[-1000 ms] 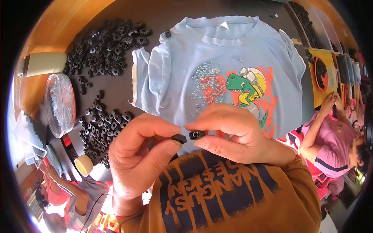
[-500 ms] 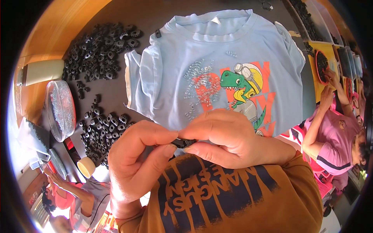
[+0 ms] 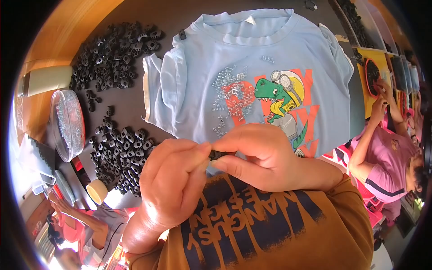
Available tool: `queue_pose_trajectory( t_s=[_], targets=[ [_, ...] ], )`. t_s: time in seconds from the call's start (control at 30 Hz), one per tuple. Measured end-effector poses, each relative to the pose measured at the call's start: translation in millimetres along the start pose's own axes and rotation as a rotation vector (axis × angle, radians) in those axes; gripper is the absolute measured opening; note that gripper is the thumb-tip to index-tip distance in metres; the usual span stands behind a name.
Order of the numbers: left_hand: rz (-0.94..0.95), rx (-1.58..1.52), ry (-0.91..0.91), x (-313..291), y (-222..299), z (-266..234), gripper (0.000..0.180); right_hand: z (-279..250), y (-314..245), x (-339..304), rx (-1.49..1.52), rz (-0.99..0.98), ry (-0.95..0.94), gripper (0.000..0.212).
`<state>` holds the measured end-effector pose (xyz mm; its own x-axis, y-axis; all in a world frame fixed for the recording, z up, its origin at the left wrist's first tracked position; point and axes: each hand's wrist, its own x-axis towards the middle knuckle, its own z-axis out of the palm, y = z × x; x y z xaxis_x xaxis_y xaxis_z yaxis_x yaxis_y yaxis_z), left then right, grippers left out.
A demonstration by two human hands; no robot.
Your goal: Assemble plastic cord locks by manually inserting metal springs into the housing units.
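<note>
My two hands meet in front of my chest, above the near hem of a light blue T-shirt (image 3: 180,105). Between the thumb and curled forefinger of my right hand (image 3: 261,155) is a small black plastic claw clip piece (image 3: 217,154), mostly covered by fingers. My left hand (image 3: 173,175) is closed in a pinch right against that piece; what its fingertips hold is hidden. Many tiny metal springs (image 3: 229,92) lie scattered over the shirt's dinosaur print, beyond my hands.
At the left lie a far pile (image 3: 112,56) and a nearer pile (image 3: 121,155) of black clip pieces. A clear round dish of springs (image 3: 67,126) stands beside a yellow cup (image 3: 96,192). Co-workers sit left and right; one's hands (image 3: 382,96) are near a red tray (image 3: 372,76).
My left hand has turned and shifted slightly right, its fingers drawing closer together at the clip piece. The right hand keeps its pinch almost in place.
</note>
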<state>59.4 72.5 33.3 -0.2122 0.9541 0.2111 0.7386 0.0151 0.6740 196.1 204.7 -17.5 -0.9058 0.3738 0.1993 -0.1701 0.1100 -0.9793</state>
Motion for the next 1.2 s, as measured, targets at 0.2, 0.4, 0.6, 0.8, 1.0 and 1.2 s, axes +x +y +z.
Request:
queue_pose_trajectory(
  t_s=[0.2, 0.4, 0.6, 0.8, 1.0, 1.2],
  targets=[
    [-0.116, -0.08, 0.126, -4.3, 9.3, 10.7, 0.049, -2.3, -8.0, -0.4, 0.355, 0.335, -0.004, 0.013],
    [0.096, 0.063, 0.295, -6.2, -5.9, 29.6, 0.053, 2.0, -18.2, -5.2, 0.735, 0.542, 0.118, 0.018],
    [0.133, 0.076, 0.352, -10.4, -6.9, 34.9, 0.045, -2.9, -2.8, -8.4, 0.773, 0.5, -0.001, 0.02],
    [0.163, 0.051, 0.385, -17.8, -16.7, 44.5, 0.038, -0.2, 0.7, -7.2, 0.661, 0.461, -0.011, 0.02],
    [0.13, 0.013, 0.494, -18.3, -17.5, 44.7, 0.045, 7.9, -3.1, -1.8, 0.604, 0.409, 0.017, 0.018],
    [0.07, -0.035, 0.502, -26.0, -13.8, 30.8, 0.052, 3.2, -6.6, -2.9, 0.513, 0.401, -0.042, 0.018]
  ],
)
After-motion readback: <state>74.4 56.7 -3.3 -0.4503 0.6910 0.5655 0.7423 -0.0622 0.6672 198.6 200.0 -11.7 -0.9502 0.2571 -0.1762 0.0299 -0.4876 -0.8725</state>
